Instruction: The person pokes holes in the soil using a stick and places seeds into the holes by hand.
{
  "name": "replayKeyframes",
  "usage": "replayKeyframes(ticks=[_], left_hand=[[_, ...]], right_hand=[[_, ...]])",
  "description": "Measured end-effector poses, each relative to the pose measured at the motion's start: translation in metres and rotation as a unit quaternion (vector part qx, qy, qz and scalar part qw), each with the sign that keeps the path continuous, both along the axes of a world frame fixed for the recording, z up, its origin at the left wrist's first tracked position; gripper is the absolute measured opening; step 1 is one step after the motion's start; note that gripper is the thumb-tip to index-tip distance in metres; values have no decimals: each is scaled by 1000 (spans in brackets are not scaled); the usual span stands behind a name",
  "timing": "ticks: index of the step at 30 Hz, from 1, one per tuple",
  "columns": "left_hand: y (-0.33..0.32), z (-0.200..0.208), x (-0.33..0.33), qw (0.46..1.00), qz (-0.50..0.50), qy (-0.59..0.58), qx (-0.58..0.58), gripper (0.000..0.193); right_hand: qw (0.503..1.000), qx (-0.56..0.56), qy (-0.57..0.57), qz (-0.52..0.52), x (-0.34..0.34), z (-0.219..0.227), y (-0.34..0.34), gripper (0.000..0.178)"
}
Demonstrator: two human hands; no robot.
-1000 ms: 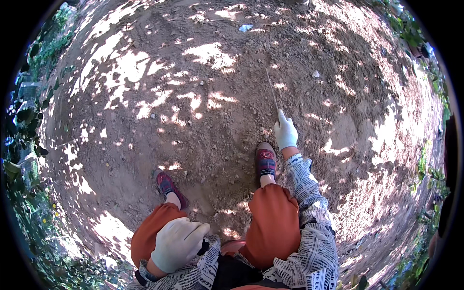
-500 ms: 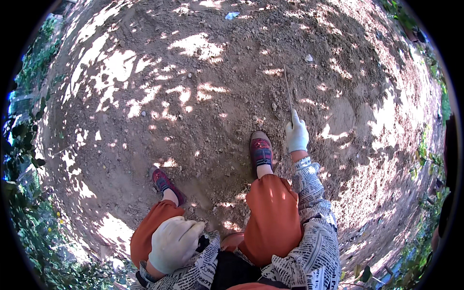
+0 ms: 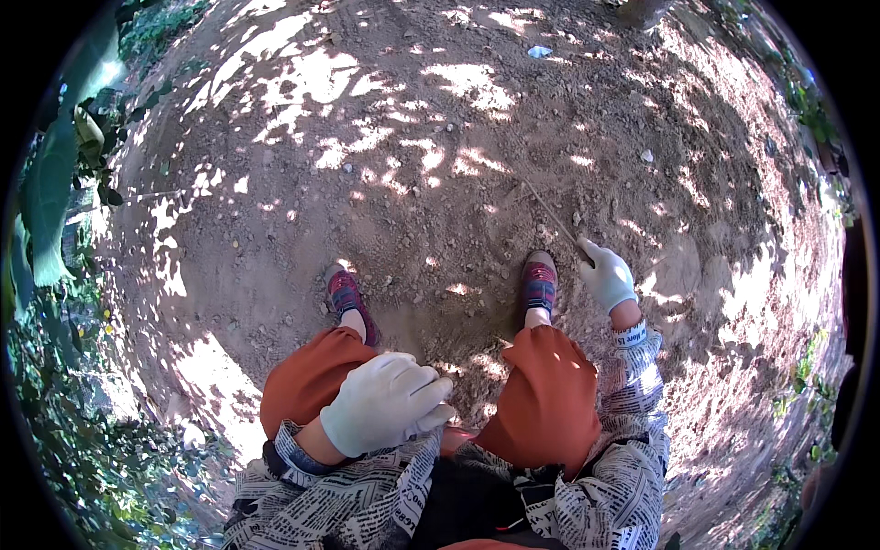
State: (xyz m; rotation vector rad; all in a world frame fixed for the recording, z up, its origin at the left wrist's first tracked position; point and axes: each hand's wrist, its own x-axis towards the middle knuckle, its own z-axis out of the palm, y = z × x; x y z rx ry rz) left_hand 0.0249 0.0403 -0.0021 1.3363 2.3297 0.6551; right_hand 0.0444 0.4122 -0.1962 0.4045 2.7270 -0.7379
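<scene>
While right hand (image 3: 609, 278) grips thin stick (image 3: 553, 214), left hand (image 3: 387, 405) curled, any hold unclear; sleeves (image 3: 632, 390) bear newsprint-style lettering.

Bare brown earth (image 3: 431, 234) is bearing small stones (image 3: 348, 168) and showing sunlit patches (image 3: 472, 84). Your left shoe (image 3: 346, 295) and right shoe (image 3: 539, 282) are resting on it, set apart. Ahead of you, a light-blue scrap (image 3: 539, 51) is lying on it, and a small whitish piece (image 3: 647, 156) is lying nearer you, to the scrap's right

Outdoors, perhaps an orchard, bare soil (image 3: 266, 243), leafy plants (image 3: 51, 188), dappled sunlight (image 3: 472, 82)
</scene>
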Motion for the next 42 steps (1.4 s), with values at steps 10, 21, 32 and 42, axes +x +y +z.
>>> replayKeyframes(ticks=[10, 21, 32, 42], left_hand=[[-21, 18, 14, 998, -4, -2, 68, 29], [-49, 36, 25, 984, -5, 18, 176, 24], [-77, 49, 31, 954, 7, -13, 298, 23], [-119, 56, 22, 930, -122, -40, 343, 39]], right_hand=[[994, 91, 56, -1, -56, 17, -8, 37], [992, 93, -82, 24, -113, 43, -27, 34], [992, 22, -95, -85, -44, -26, -213, 43], [998, 10, 17, -68, 30, -46, -320, 48]])
